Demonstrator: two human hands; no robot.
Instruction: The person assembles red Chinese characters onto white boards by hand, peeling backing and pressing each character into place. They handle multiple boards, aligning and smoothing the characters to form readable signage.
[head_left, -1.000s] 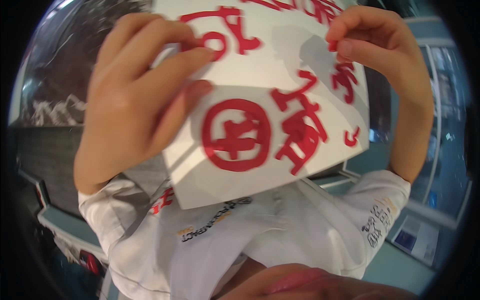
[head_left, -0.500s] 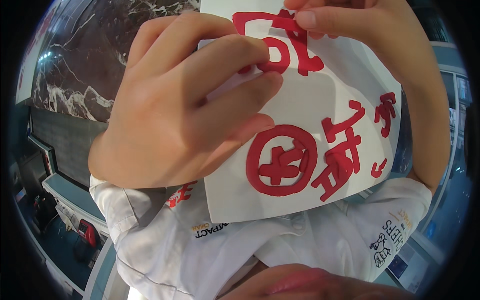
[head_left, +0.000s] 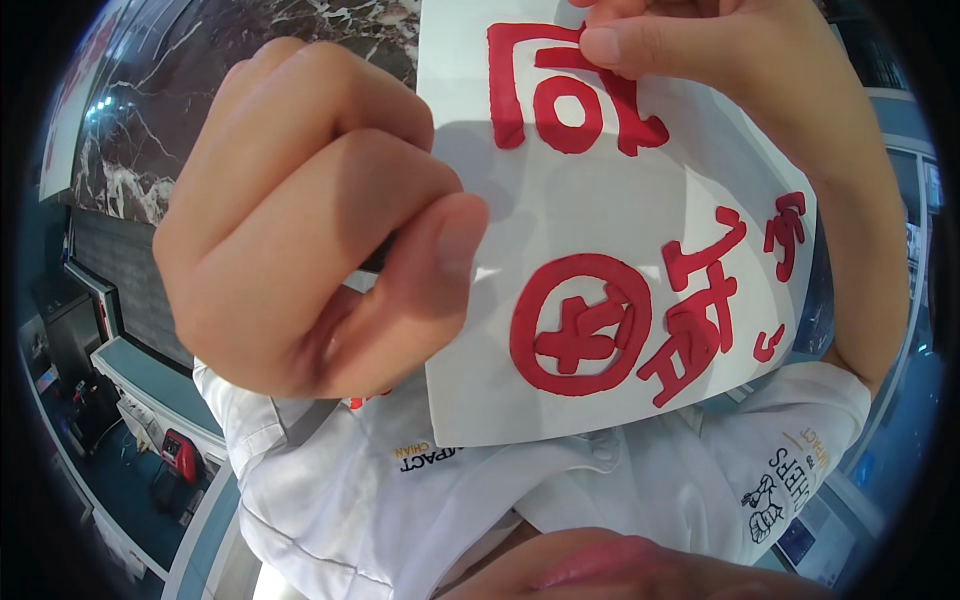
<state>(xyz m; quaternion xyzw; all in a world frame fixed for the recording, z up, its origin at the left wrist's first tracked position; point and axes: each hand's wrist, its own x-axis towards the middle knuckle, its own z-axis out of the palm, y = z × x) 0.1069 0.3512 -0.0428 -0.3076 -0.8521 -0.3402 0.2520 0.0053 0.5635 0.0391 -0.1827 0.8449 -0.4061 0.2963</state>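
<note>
A stiff-looking white sheet (head_left: 470, 400) lies in front of my chest, bearing thick red cut-out-like shapes. Among them are a red ring (head_left: 519, 330) around a cross-like piece (head_left: 572, 345) and a tall red figure (head_left: 705, 300) to its right. My left hand (head_left: 320, 220) is closed beside the sheet's left part, fingers curled and thumb against the forefinger; whatever is inside is hidden. At the sheet's far part, my right hand (head_left: 670, 40) has its thumb and fingers closed at a red strip (head_left: 562, 60) of the upper shape (head_left: 505, 90). Its other fingertips are partly cut off.
A dark, white-veined marble slab (head_left: 130, 140) extends at the far left. Below it, a red device (head_left: 180, 455) sits among cables at the lower left. A white shirt (head_left: 330, 500) covers my front, right under the sheet's near edge.
My left hand has drawn back left from the upper red shape and curled up, uncovering that shape. My right hand stays at the strip. The sheet appears slightly further right.
</note>
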